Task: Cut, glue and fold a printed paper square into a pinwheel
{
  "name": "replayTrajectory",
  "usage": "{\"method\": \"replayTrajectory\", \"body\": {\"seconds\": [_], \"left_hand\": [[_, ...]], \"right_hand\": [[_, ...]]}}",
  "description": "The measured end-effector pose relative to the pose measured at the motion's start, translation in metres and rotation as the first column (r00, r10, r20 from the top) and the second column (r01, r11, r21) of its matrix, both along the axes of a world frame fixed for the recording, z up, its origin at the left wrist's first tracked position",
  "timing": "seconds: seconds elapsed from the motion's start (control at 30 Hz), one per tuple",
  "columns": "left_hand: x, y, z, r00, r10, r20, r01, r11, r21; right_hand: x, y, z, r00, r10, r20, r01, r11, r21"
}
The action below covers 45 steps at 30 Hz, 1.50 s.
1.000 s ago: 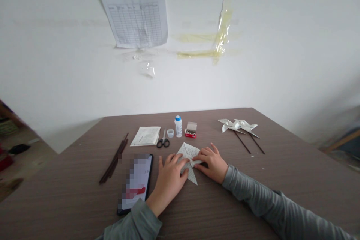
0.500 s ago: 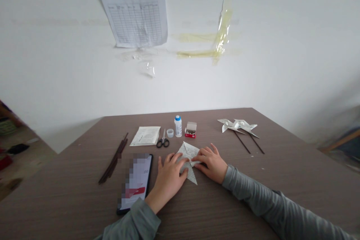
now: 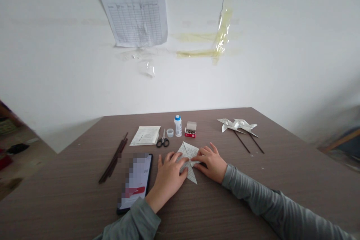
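Observation:
A folded piece of printed paper point(image 3: 190, 151) lies on the brown wooden table point(image 3: 253, 180) in front of me. My left hand point(image 3: 168, 177) rests flat on its left part, fingers stretched out and pressing down. My right hand point(image 3: 211, 163) presses the paper's right side with the fingers held together on the fold. Both sleeves are grey.
A phone point(image 3: 135, 180) lies left of my left hand, with dark sticks point(image 3: 113, 160) further left. Behind the paper are a paper sheet point(image 3: 146, 135), scissors point(image 3: 163, 140), a small cap point(image 3: 170, 132), a glue bottle point(image 3: 177, 125) and a red pin box point(image 3: 191, 129). Two paper pinwheels point(image 3: 239, 125) lie at right.
Almost nothing differs; both hands stay pressed on the folded paper, with only slight shifts of the fingers.

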<state>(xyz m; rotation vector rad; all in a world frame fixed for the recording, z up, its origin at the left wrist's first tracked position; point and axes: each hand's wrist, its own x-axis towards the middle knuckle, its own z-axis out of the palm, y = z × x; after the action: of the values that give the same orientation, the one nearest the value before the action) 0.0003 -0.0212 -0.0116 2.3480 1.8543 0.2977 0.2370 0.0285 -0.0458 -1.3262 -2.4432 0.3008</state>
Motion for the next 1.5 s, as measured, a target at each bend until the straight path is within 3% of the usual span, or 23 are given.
{"method": "replayTrajectory", "body": {"seconds": [0.53, 0.9, 1.13, 1.5], "left_hand": [[-0.003, 0.004, -0.012, 1.000, 0.011, 0.013, -0.012, 0.999, 0.039], [0.000, 0.001, 0.003, 1.000, 0.003, -0.024, -0.004, 1.000, -0.031], [-0.003, 0.004, -0.013, 1.000, 0.003, 0.009, -0.003, 0.999, 0.038], [-0.007, 0.010, -0.031, 1.000, -0.015, 0.025, 0.011, 0.988, 0.153]], "right_hand": [[0.002, -0.001, 0.005, 1.000, 0.017, -0.013, -0.017, 1.000, -0.021], [-0.004, 0.002, -0.005, 0.999, -0.028, 0.030, 0.028, 1.000, 0.011], [0.000, -0.003, 0.006, 1.000, -0.009, -0.009, 0.008, 0.999, -0.034], [0.001, 0.000, -0.001, 1.000, 0.005, 0.000, -0.005, 1.000, 0.019]]}}
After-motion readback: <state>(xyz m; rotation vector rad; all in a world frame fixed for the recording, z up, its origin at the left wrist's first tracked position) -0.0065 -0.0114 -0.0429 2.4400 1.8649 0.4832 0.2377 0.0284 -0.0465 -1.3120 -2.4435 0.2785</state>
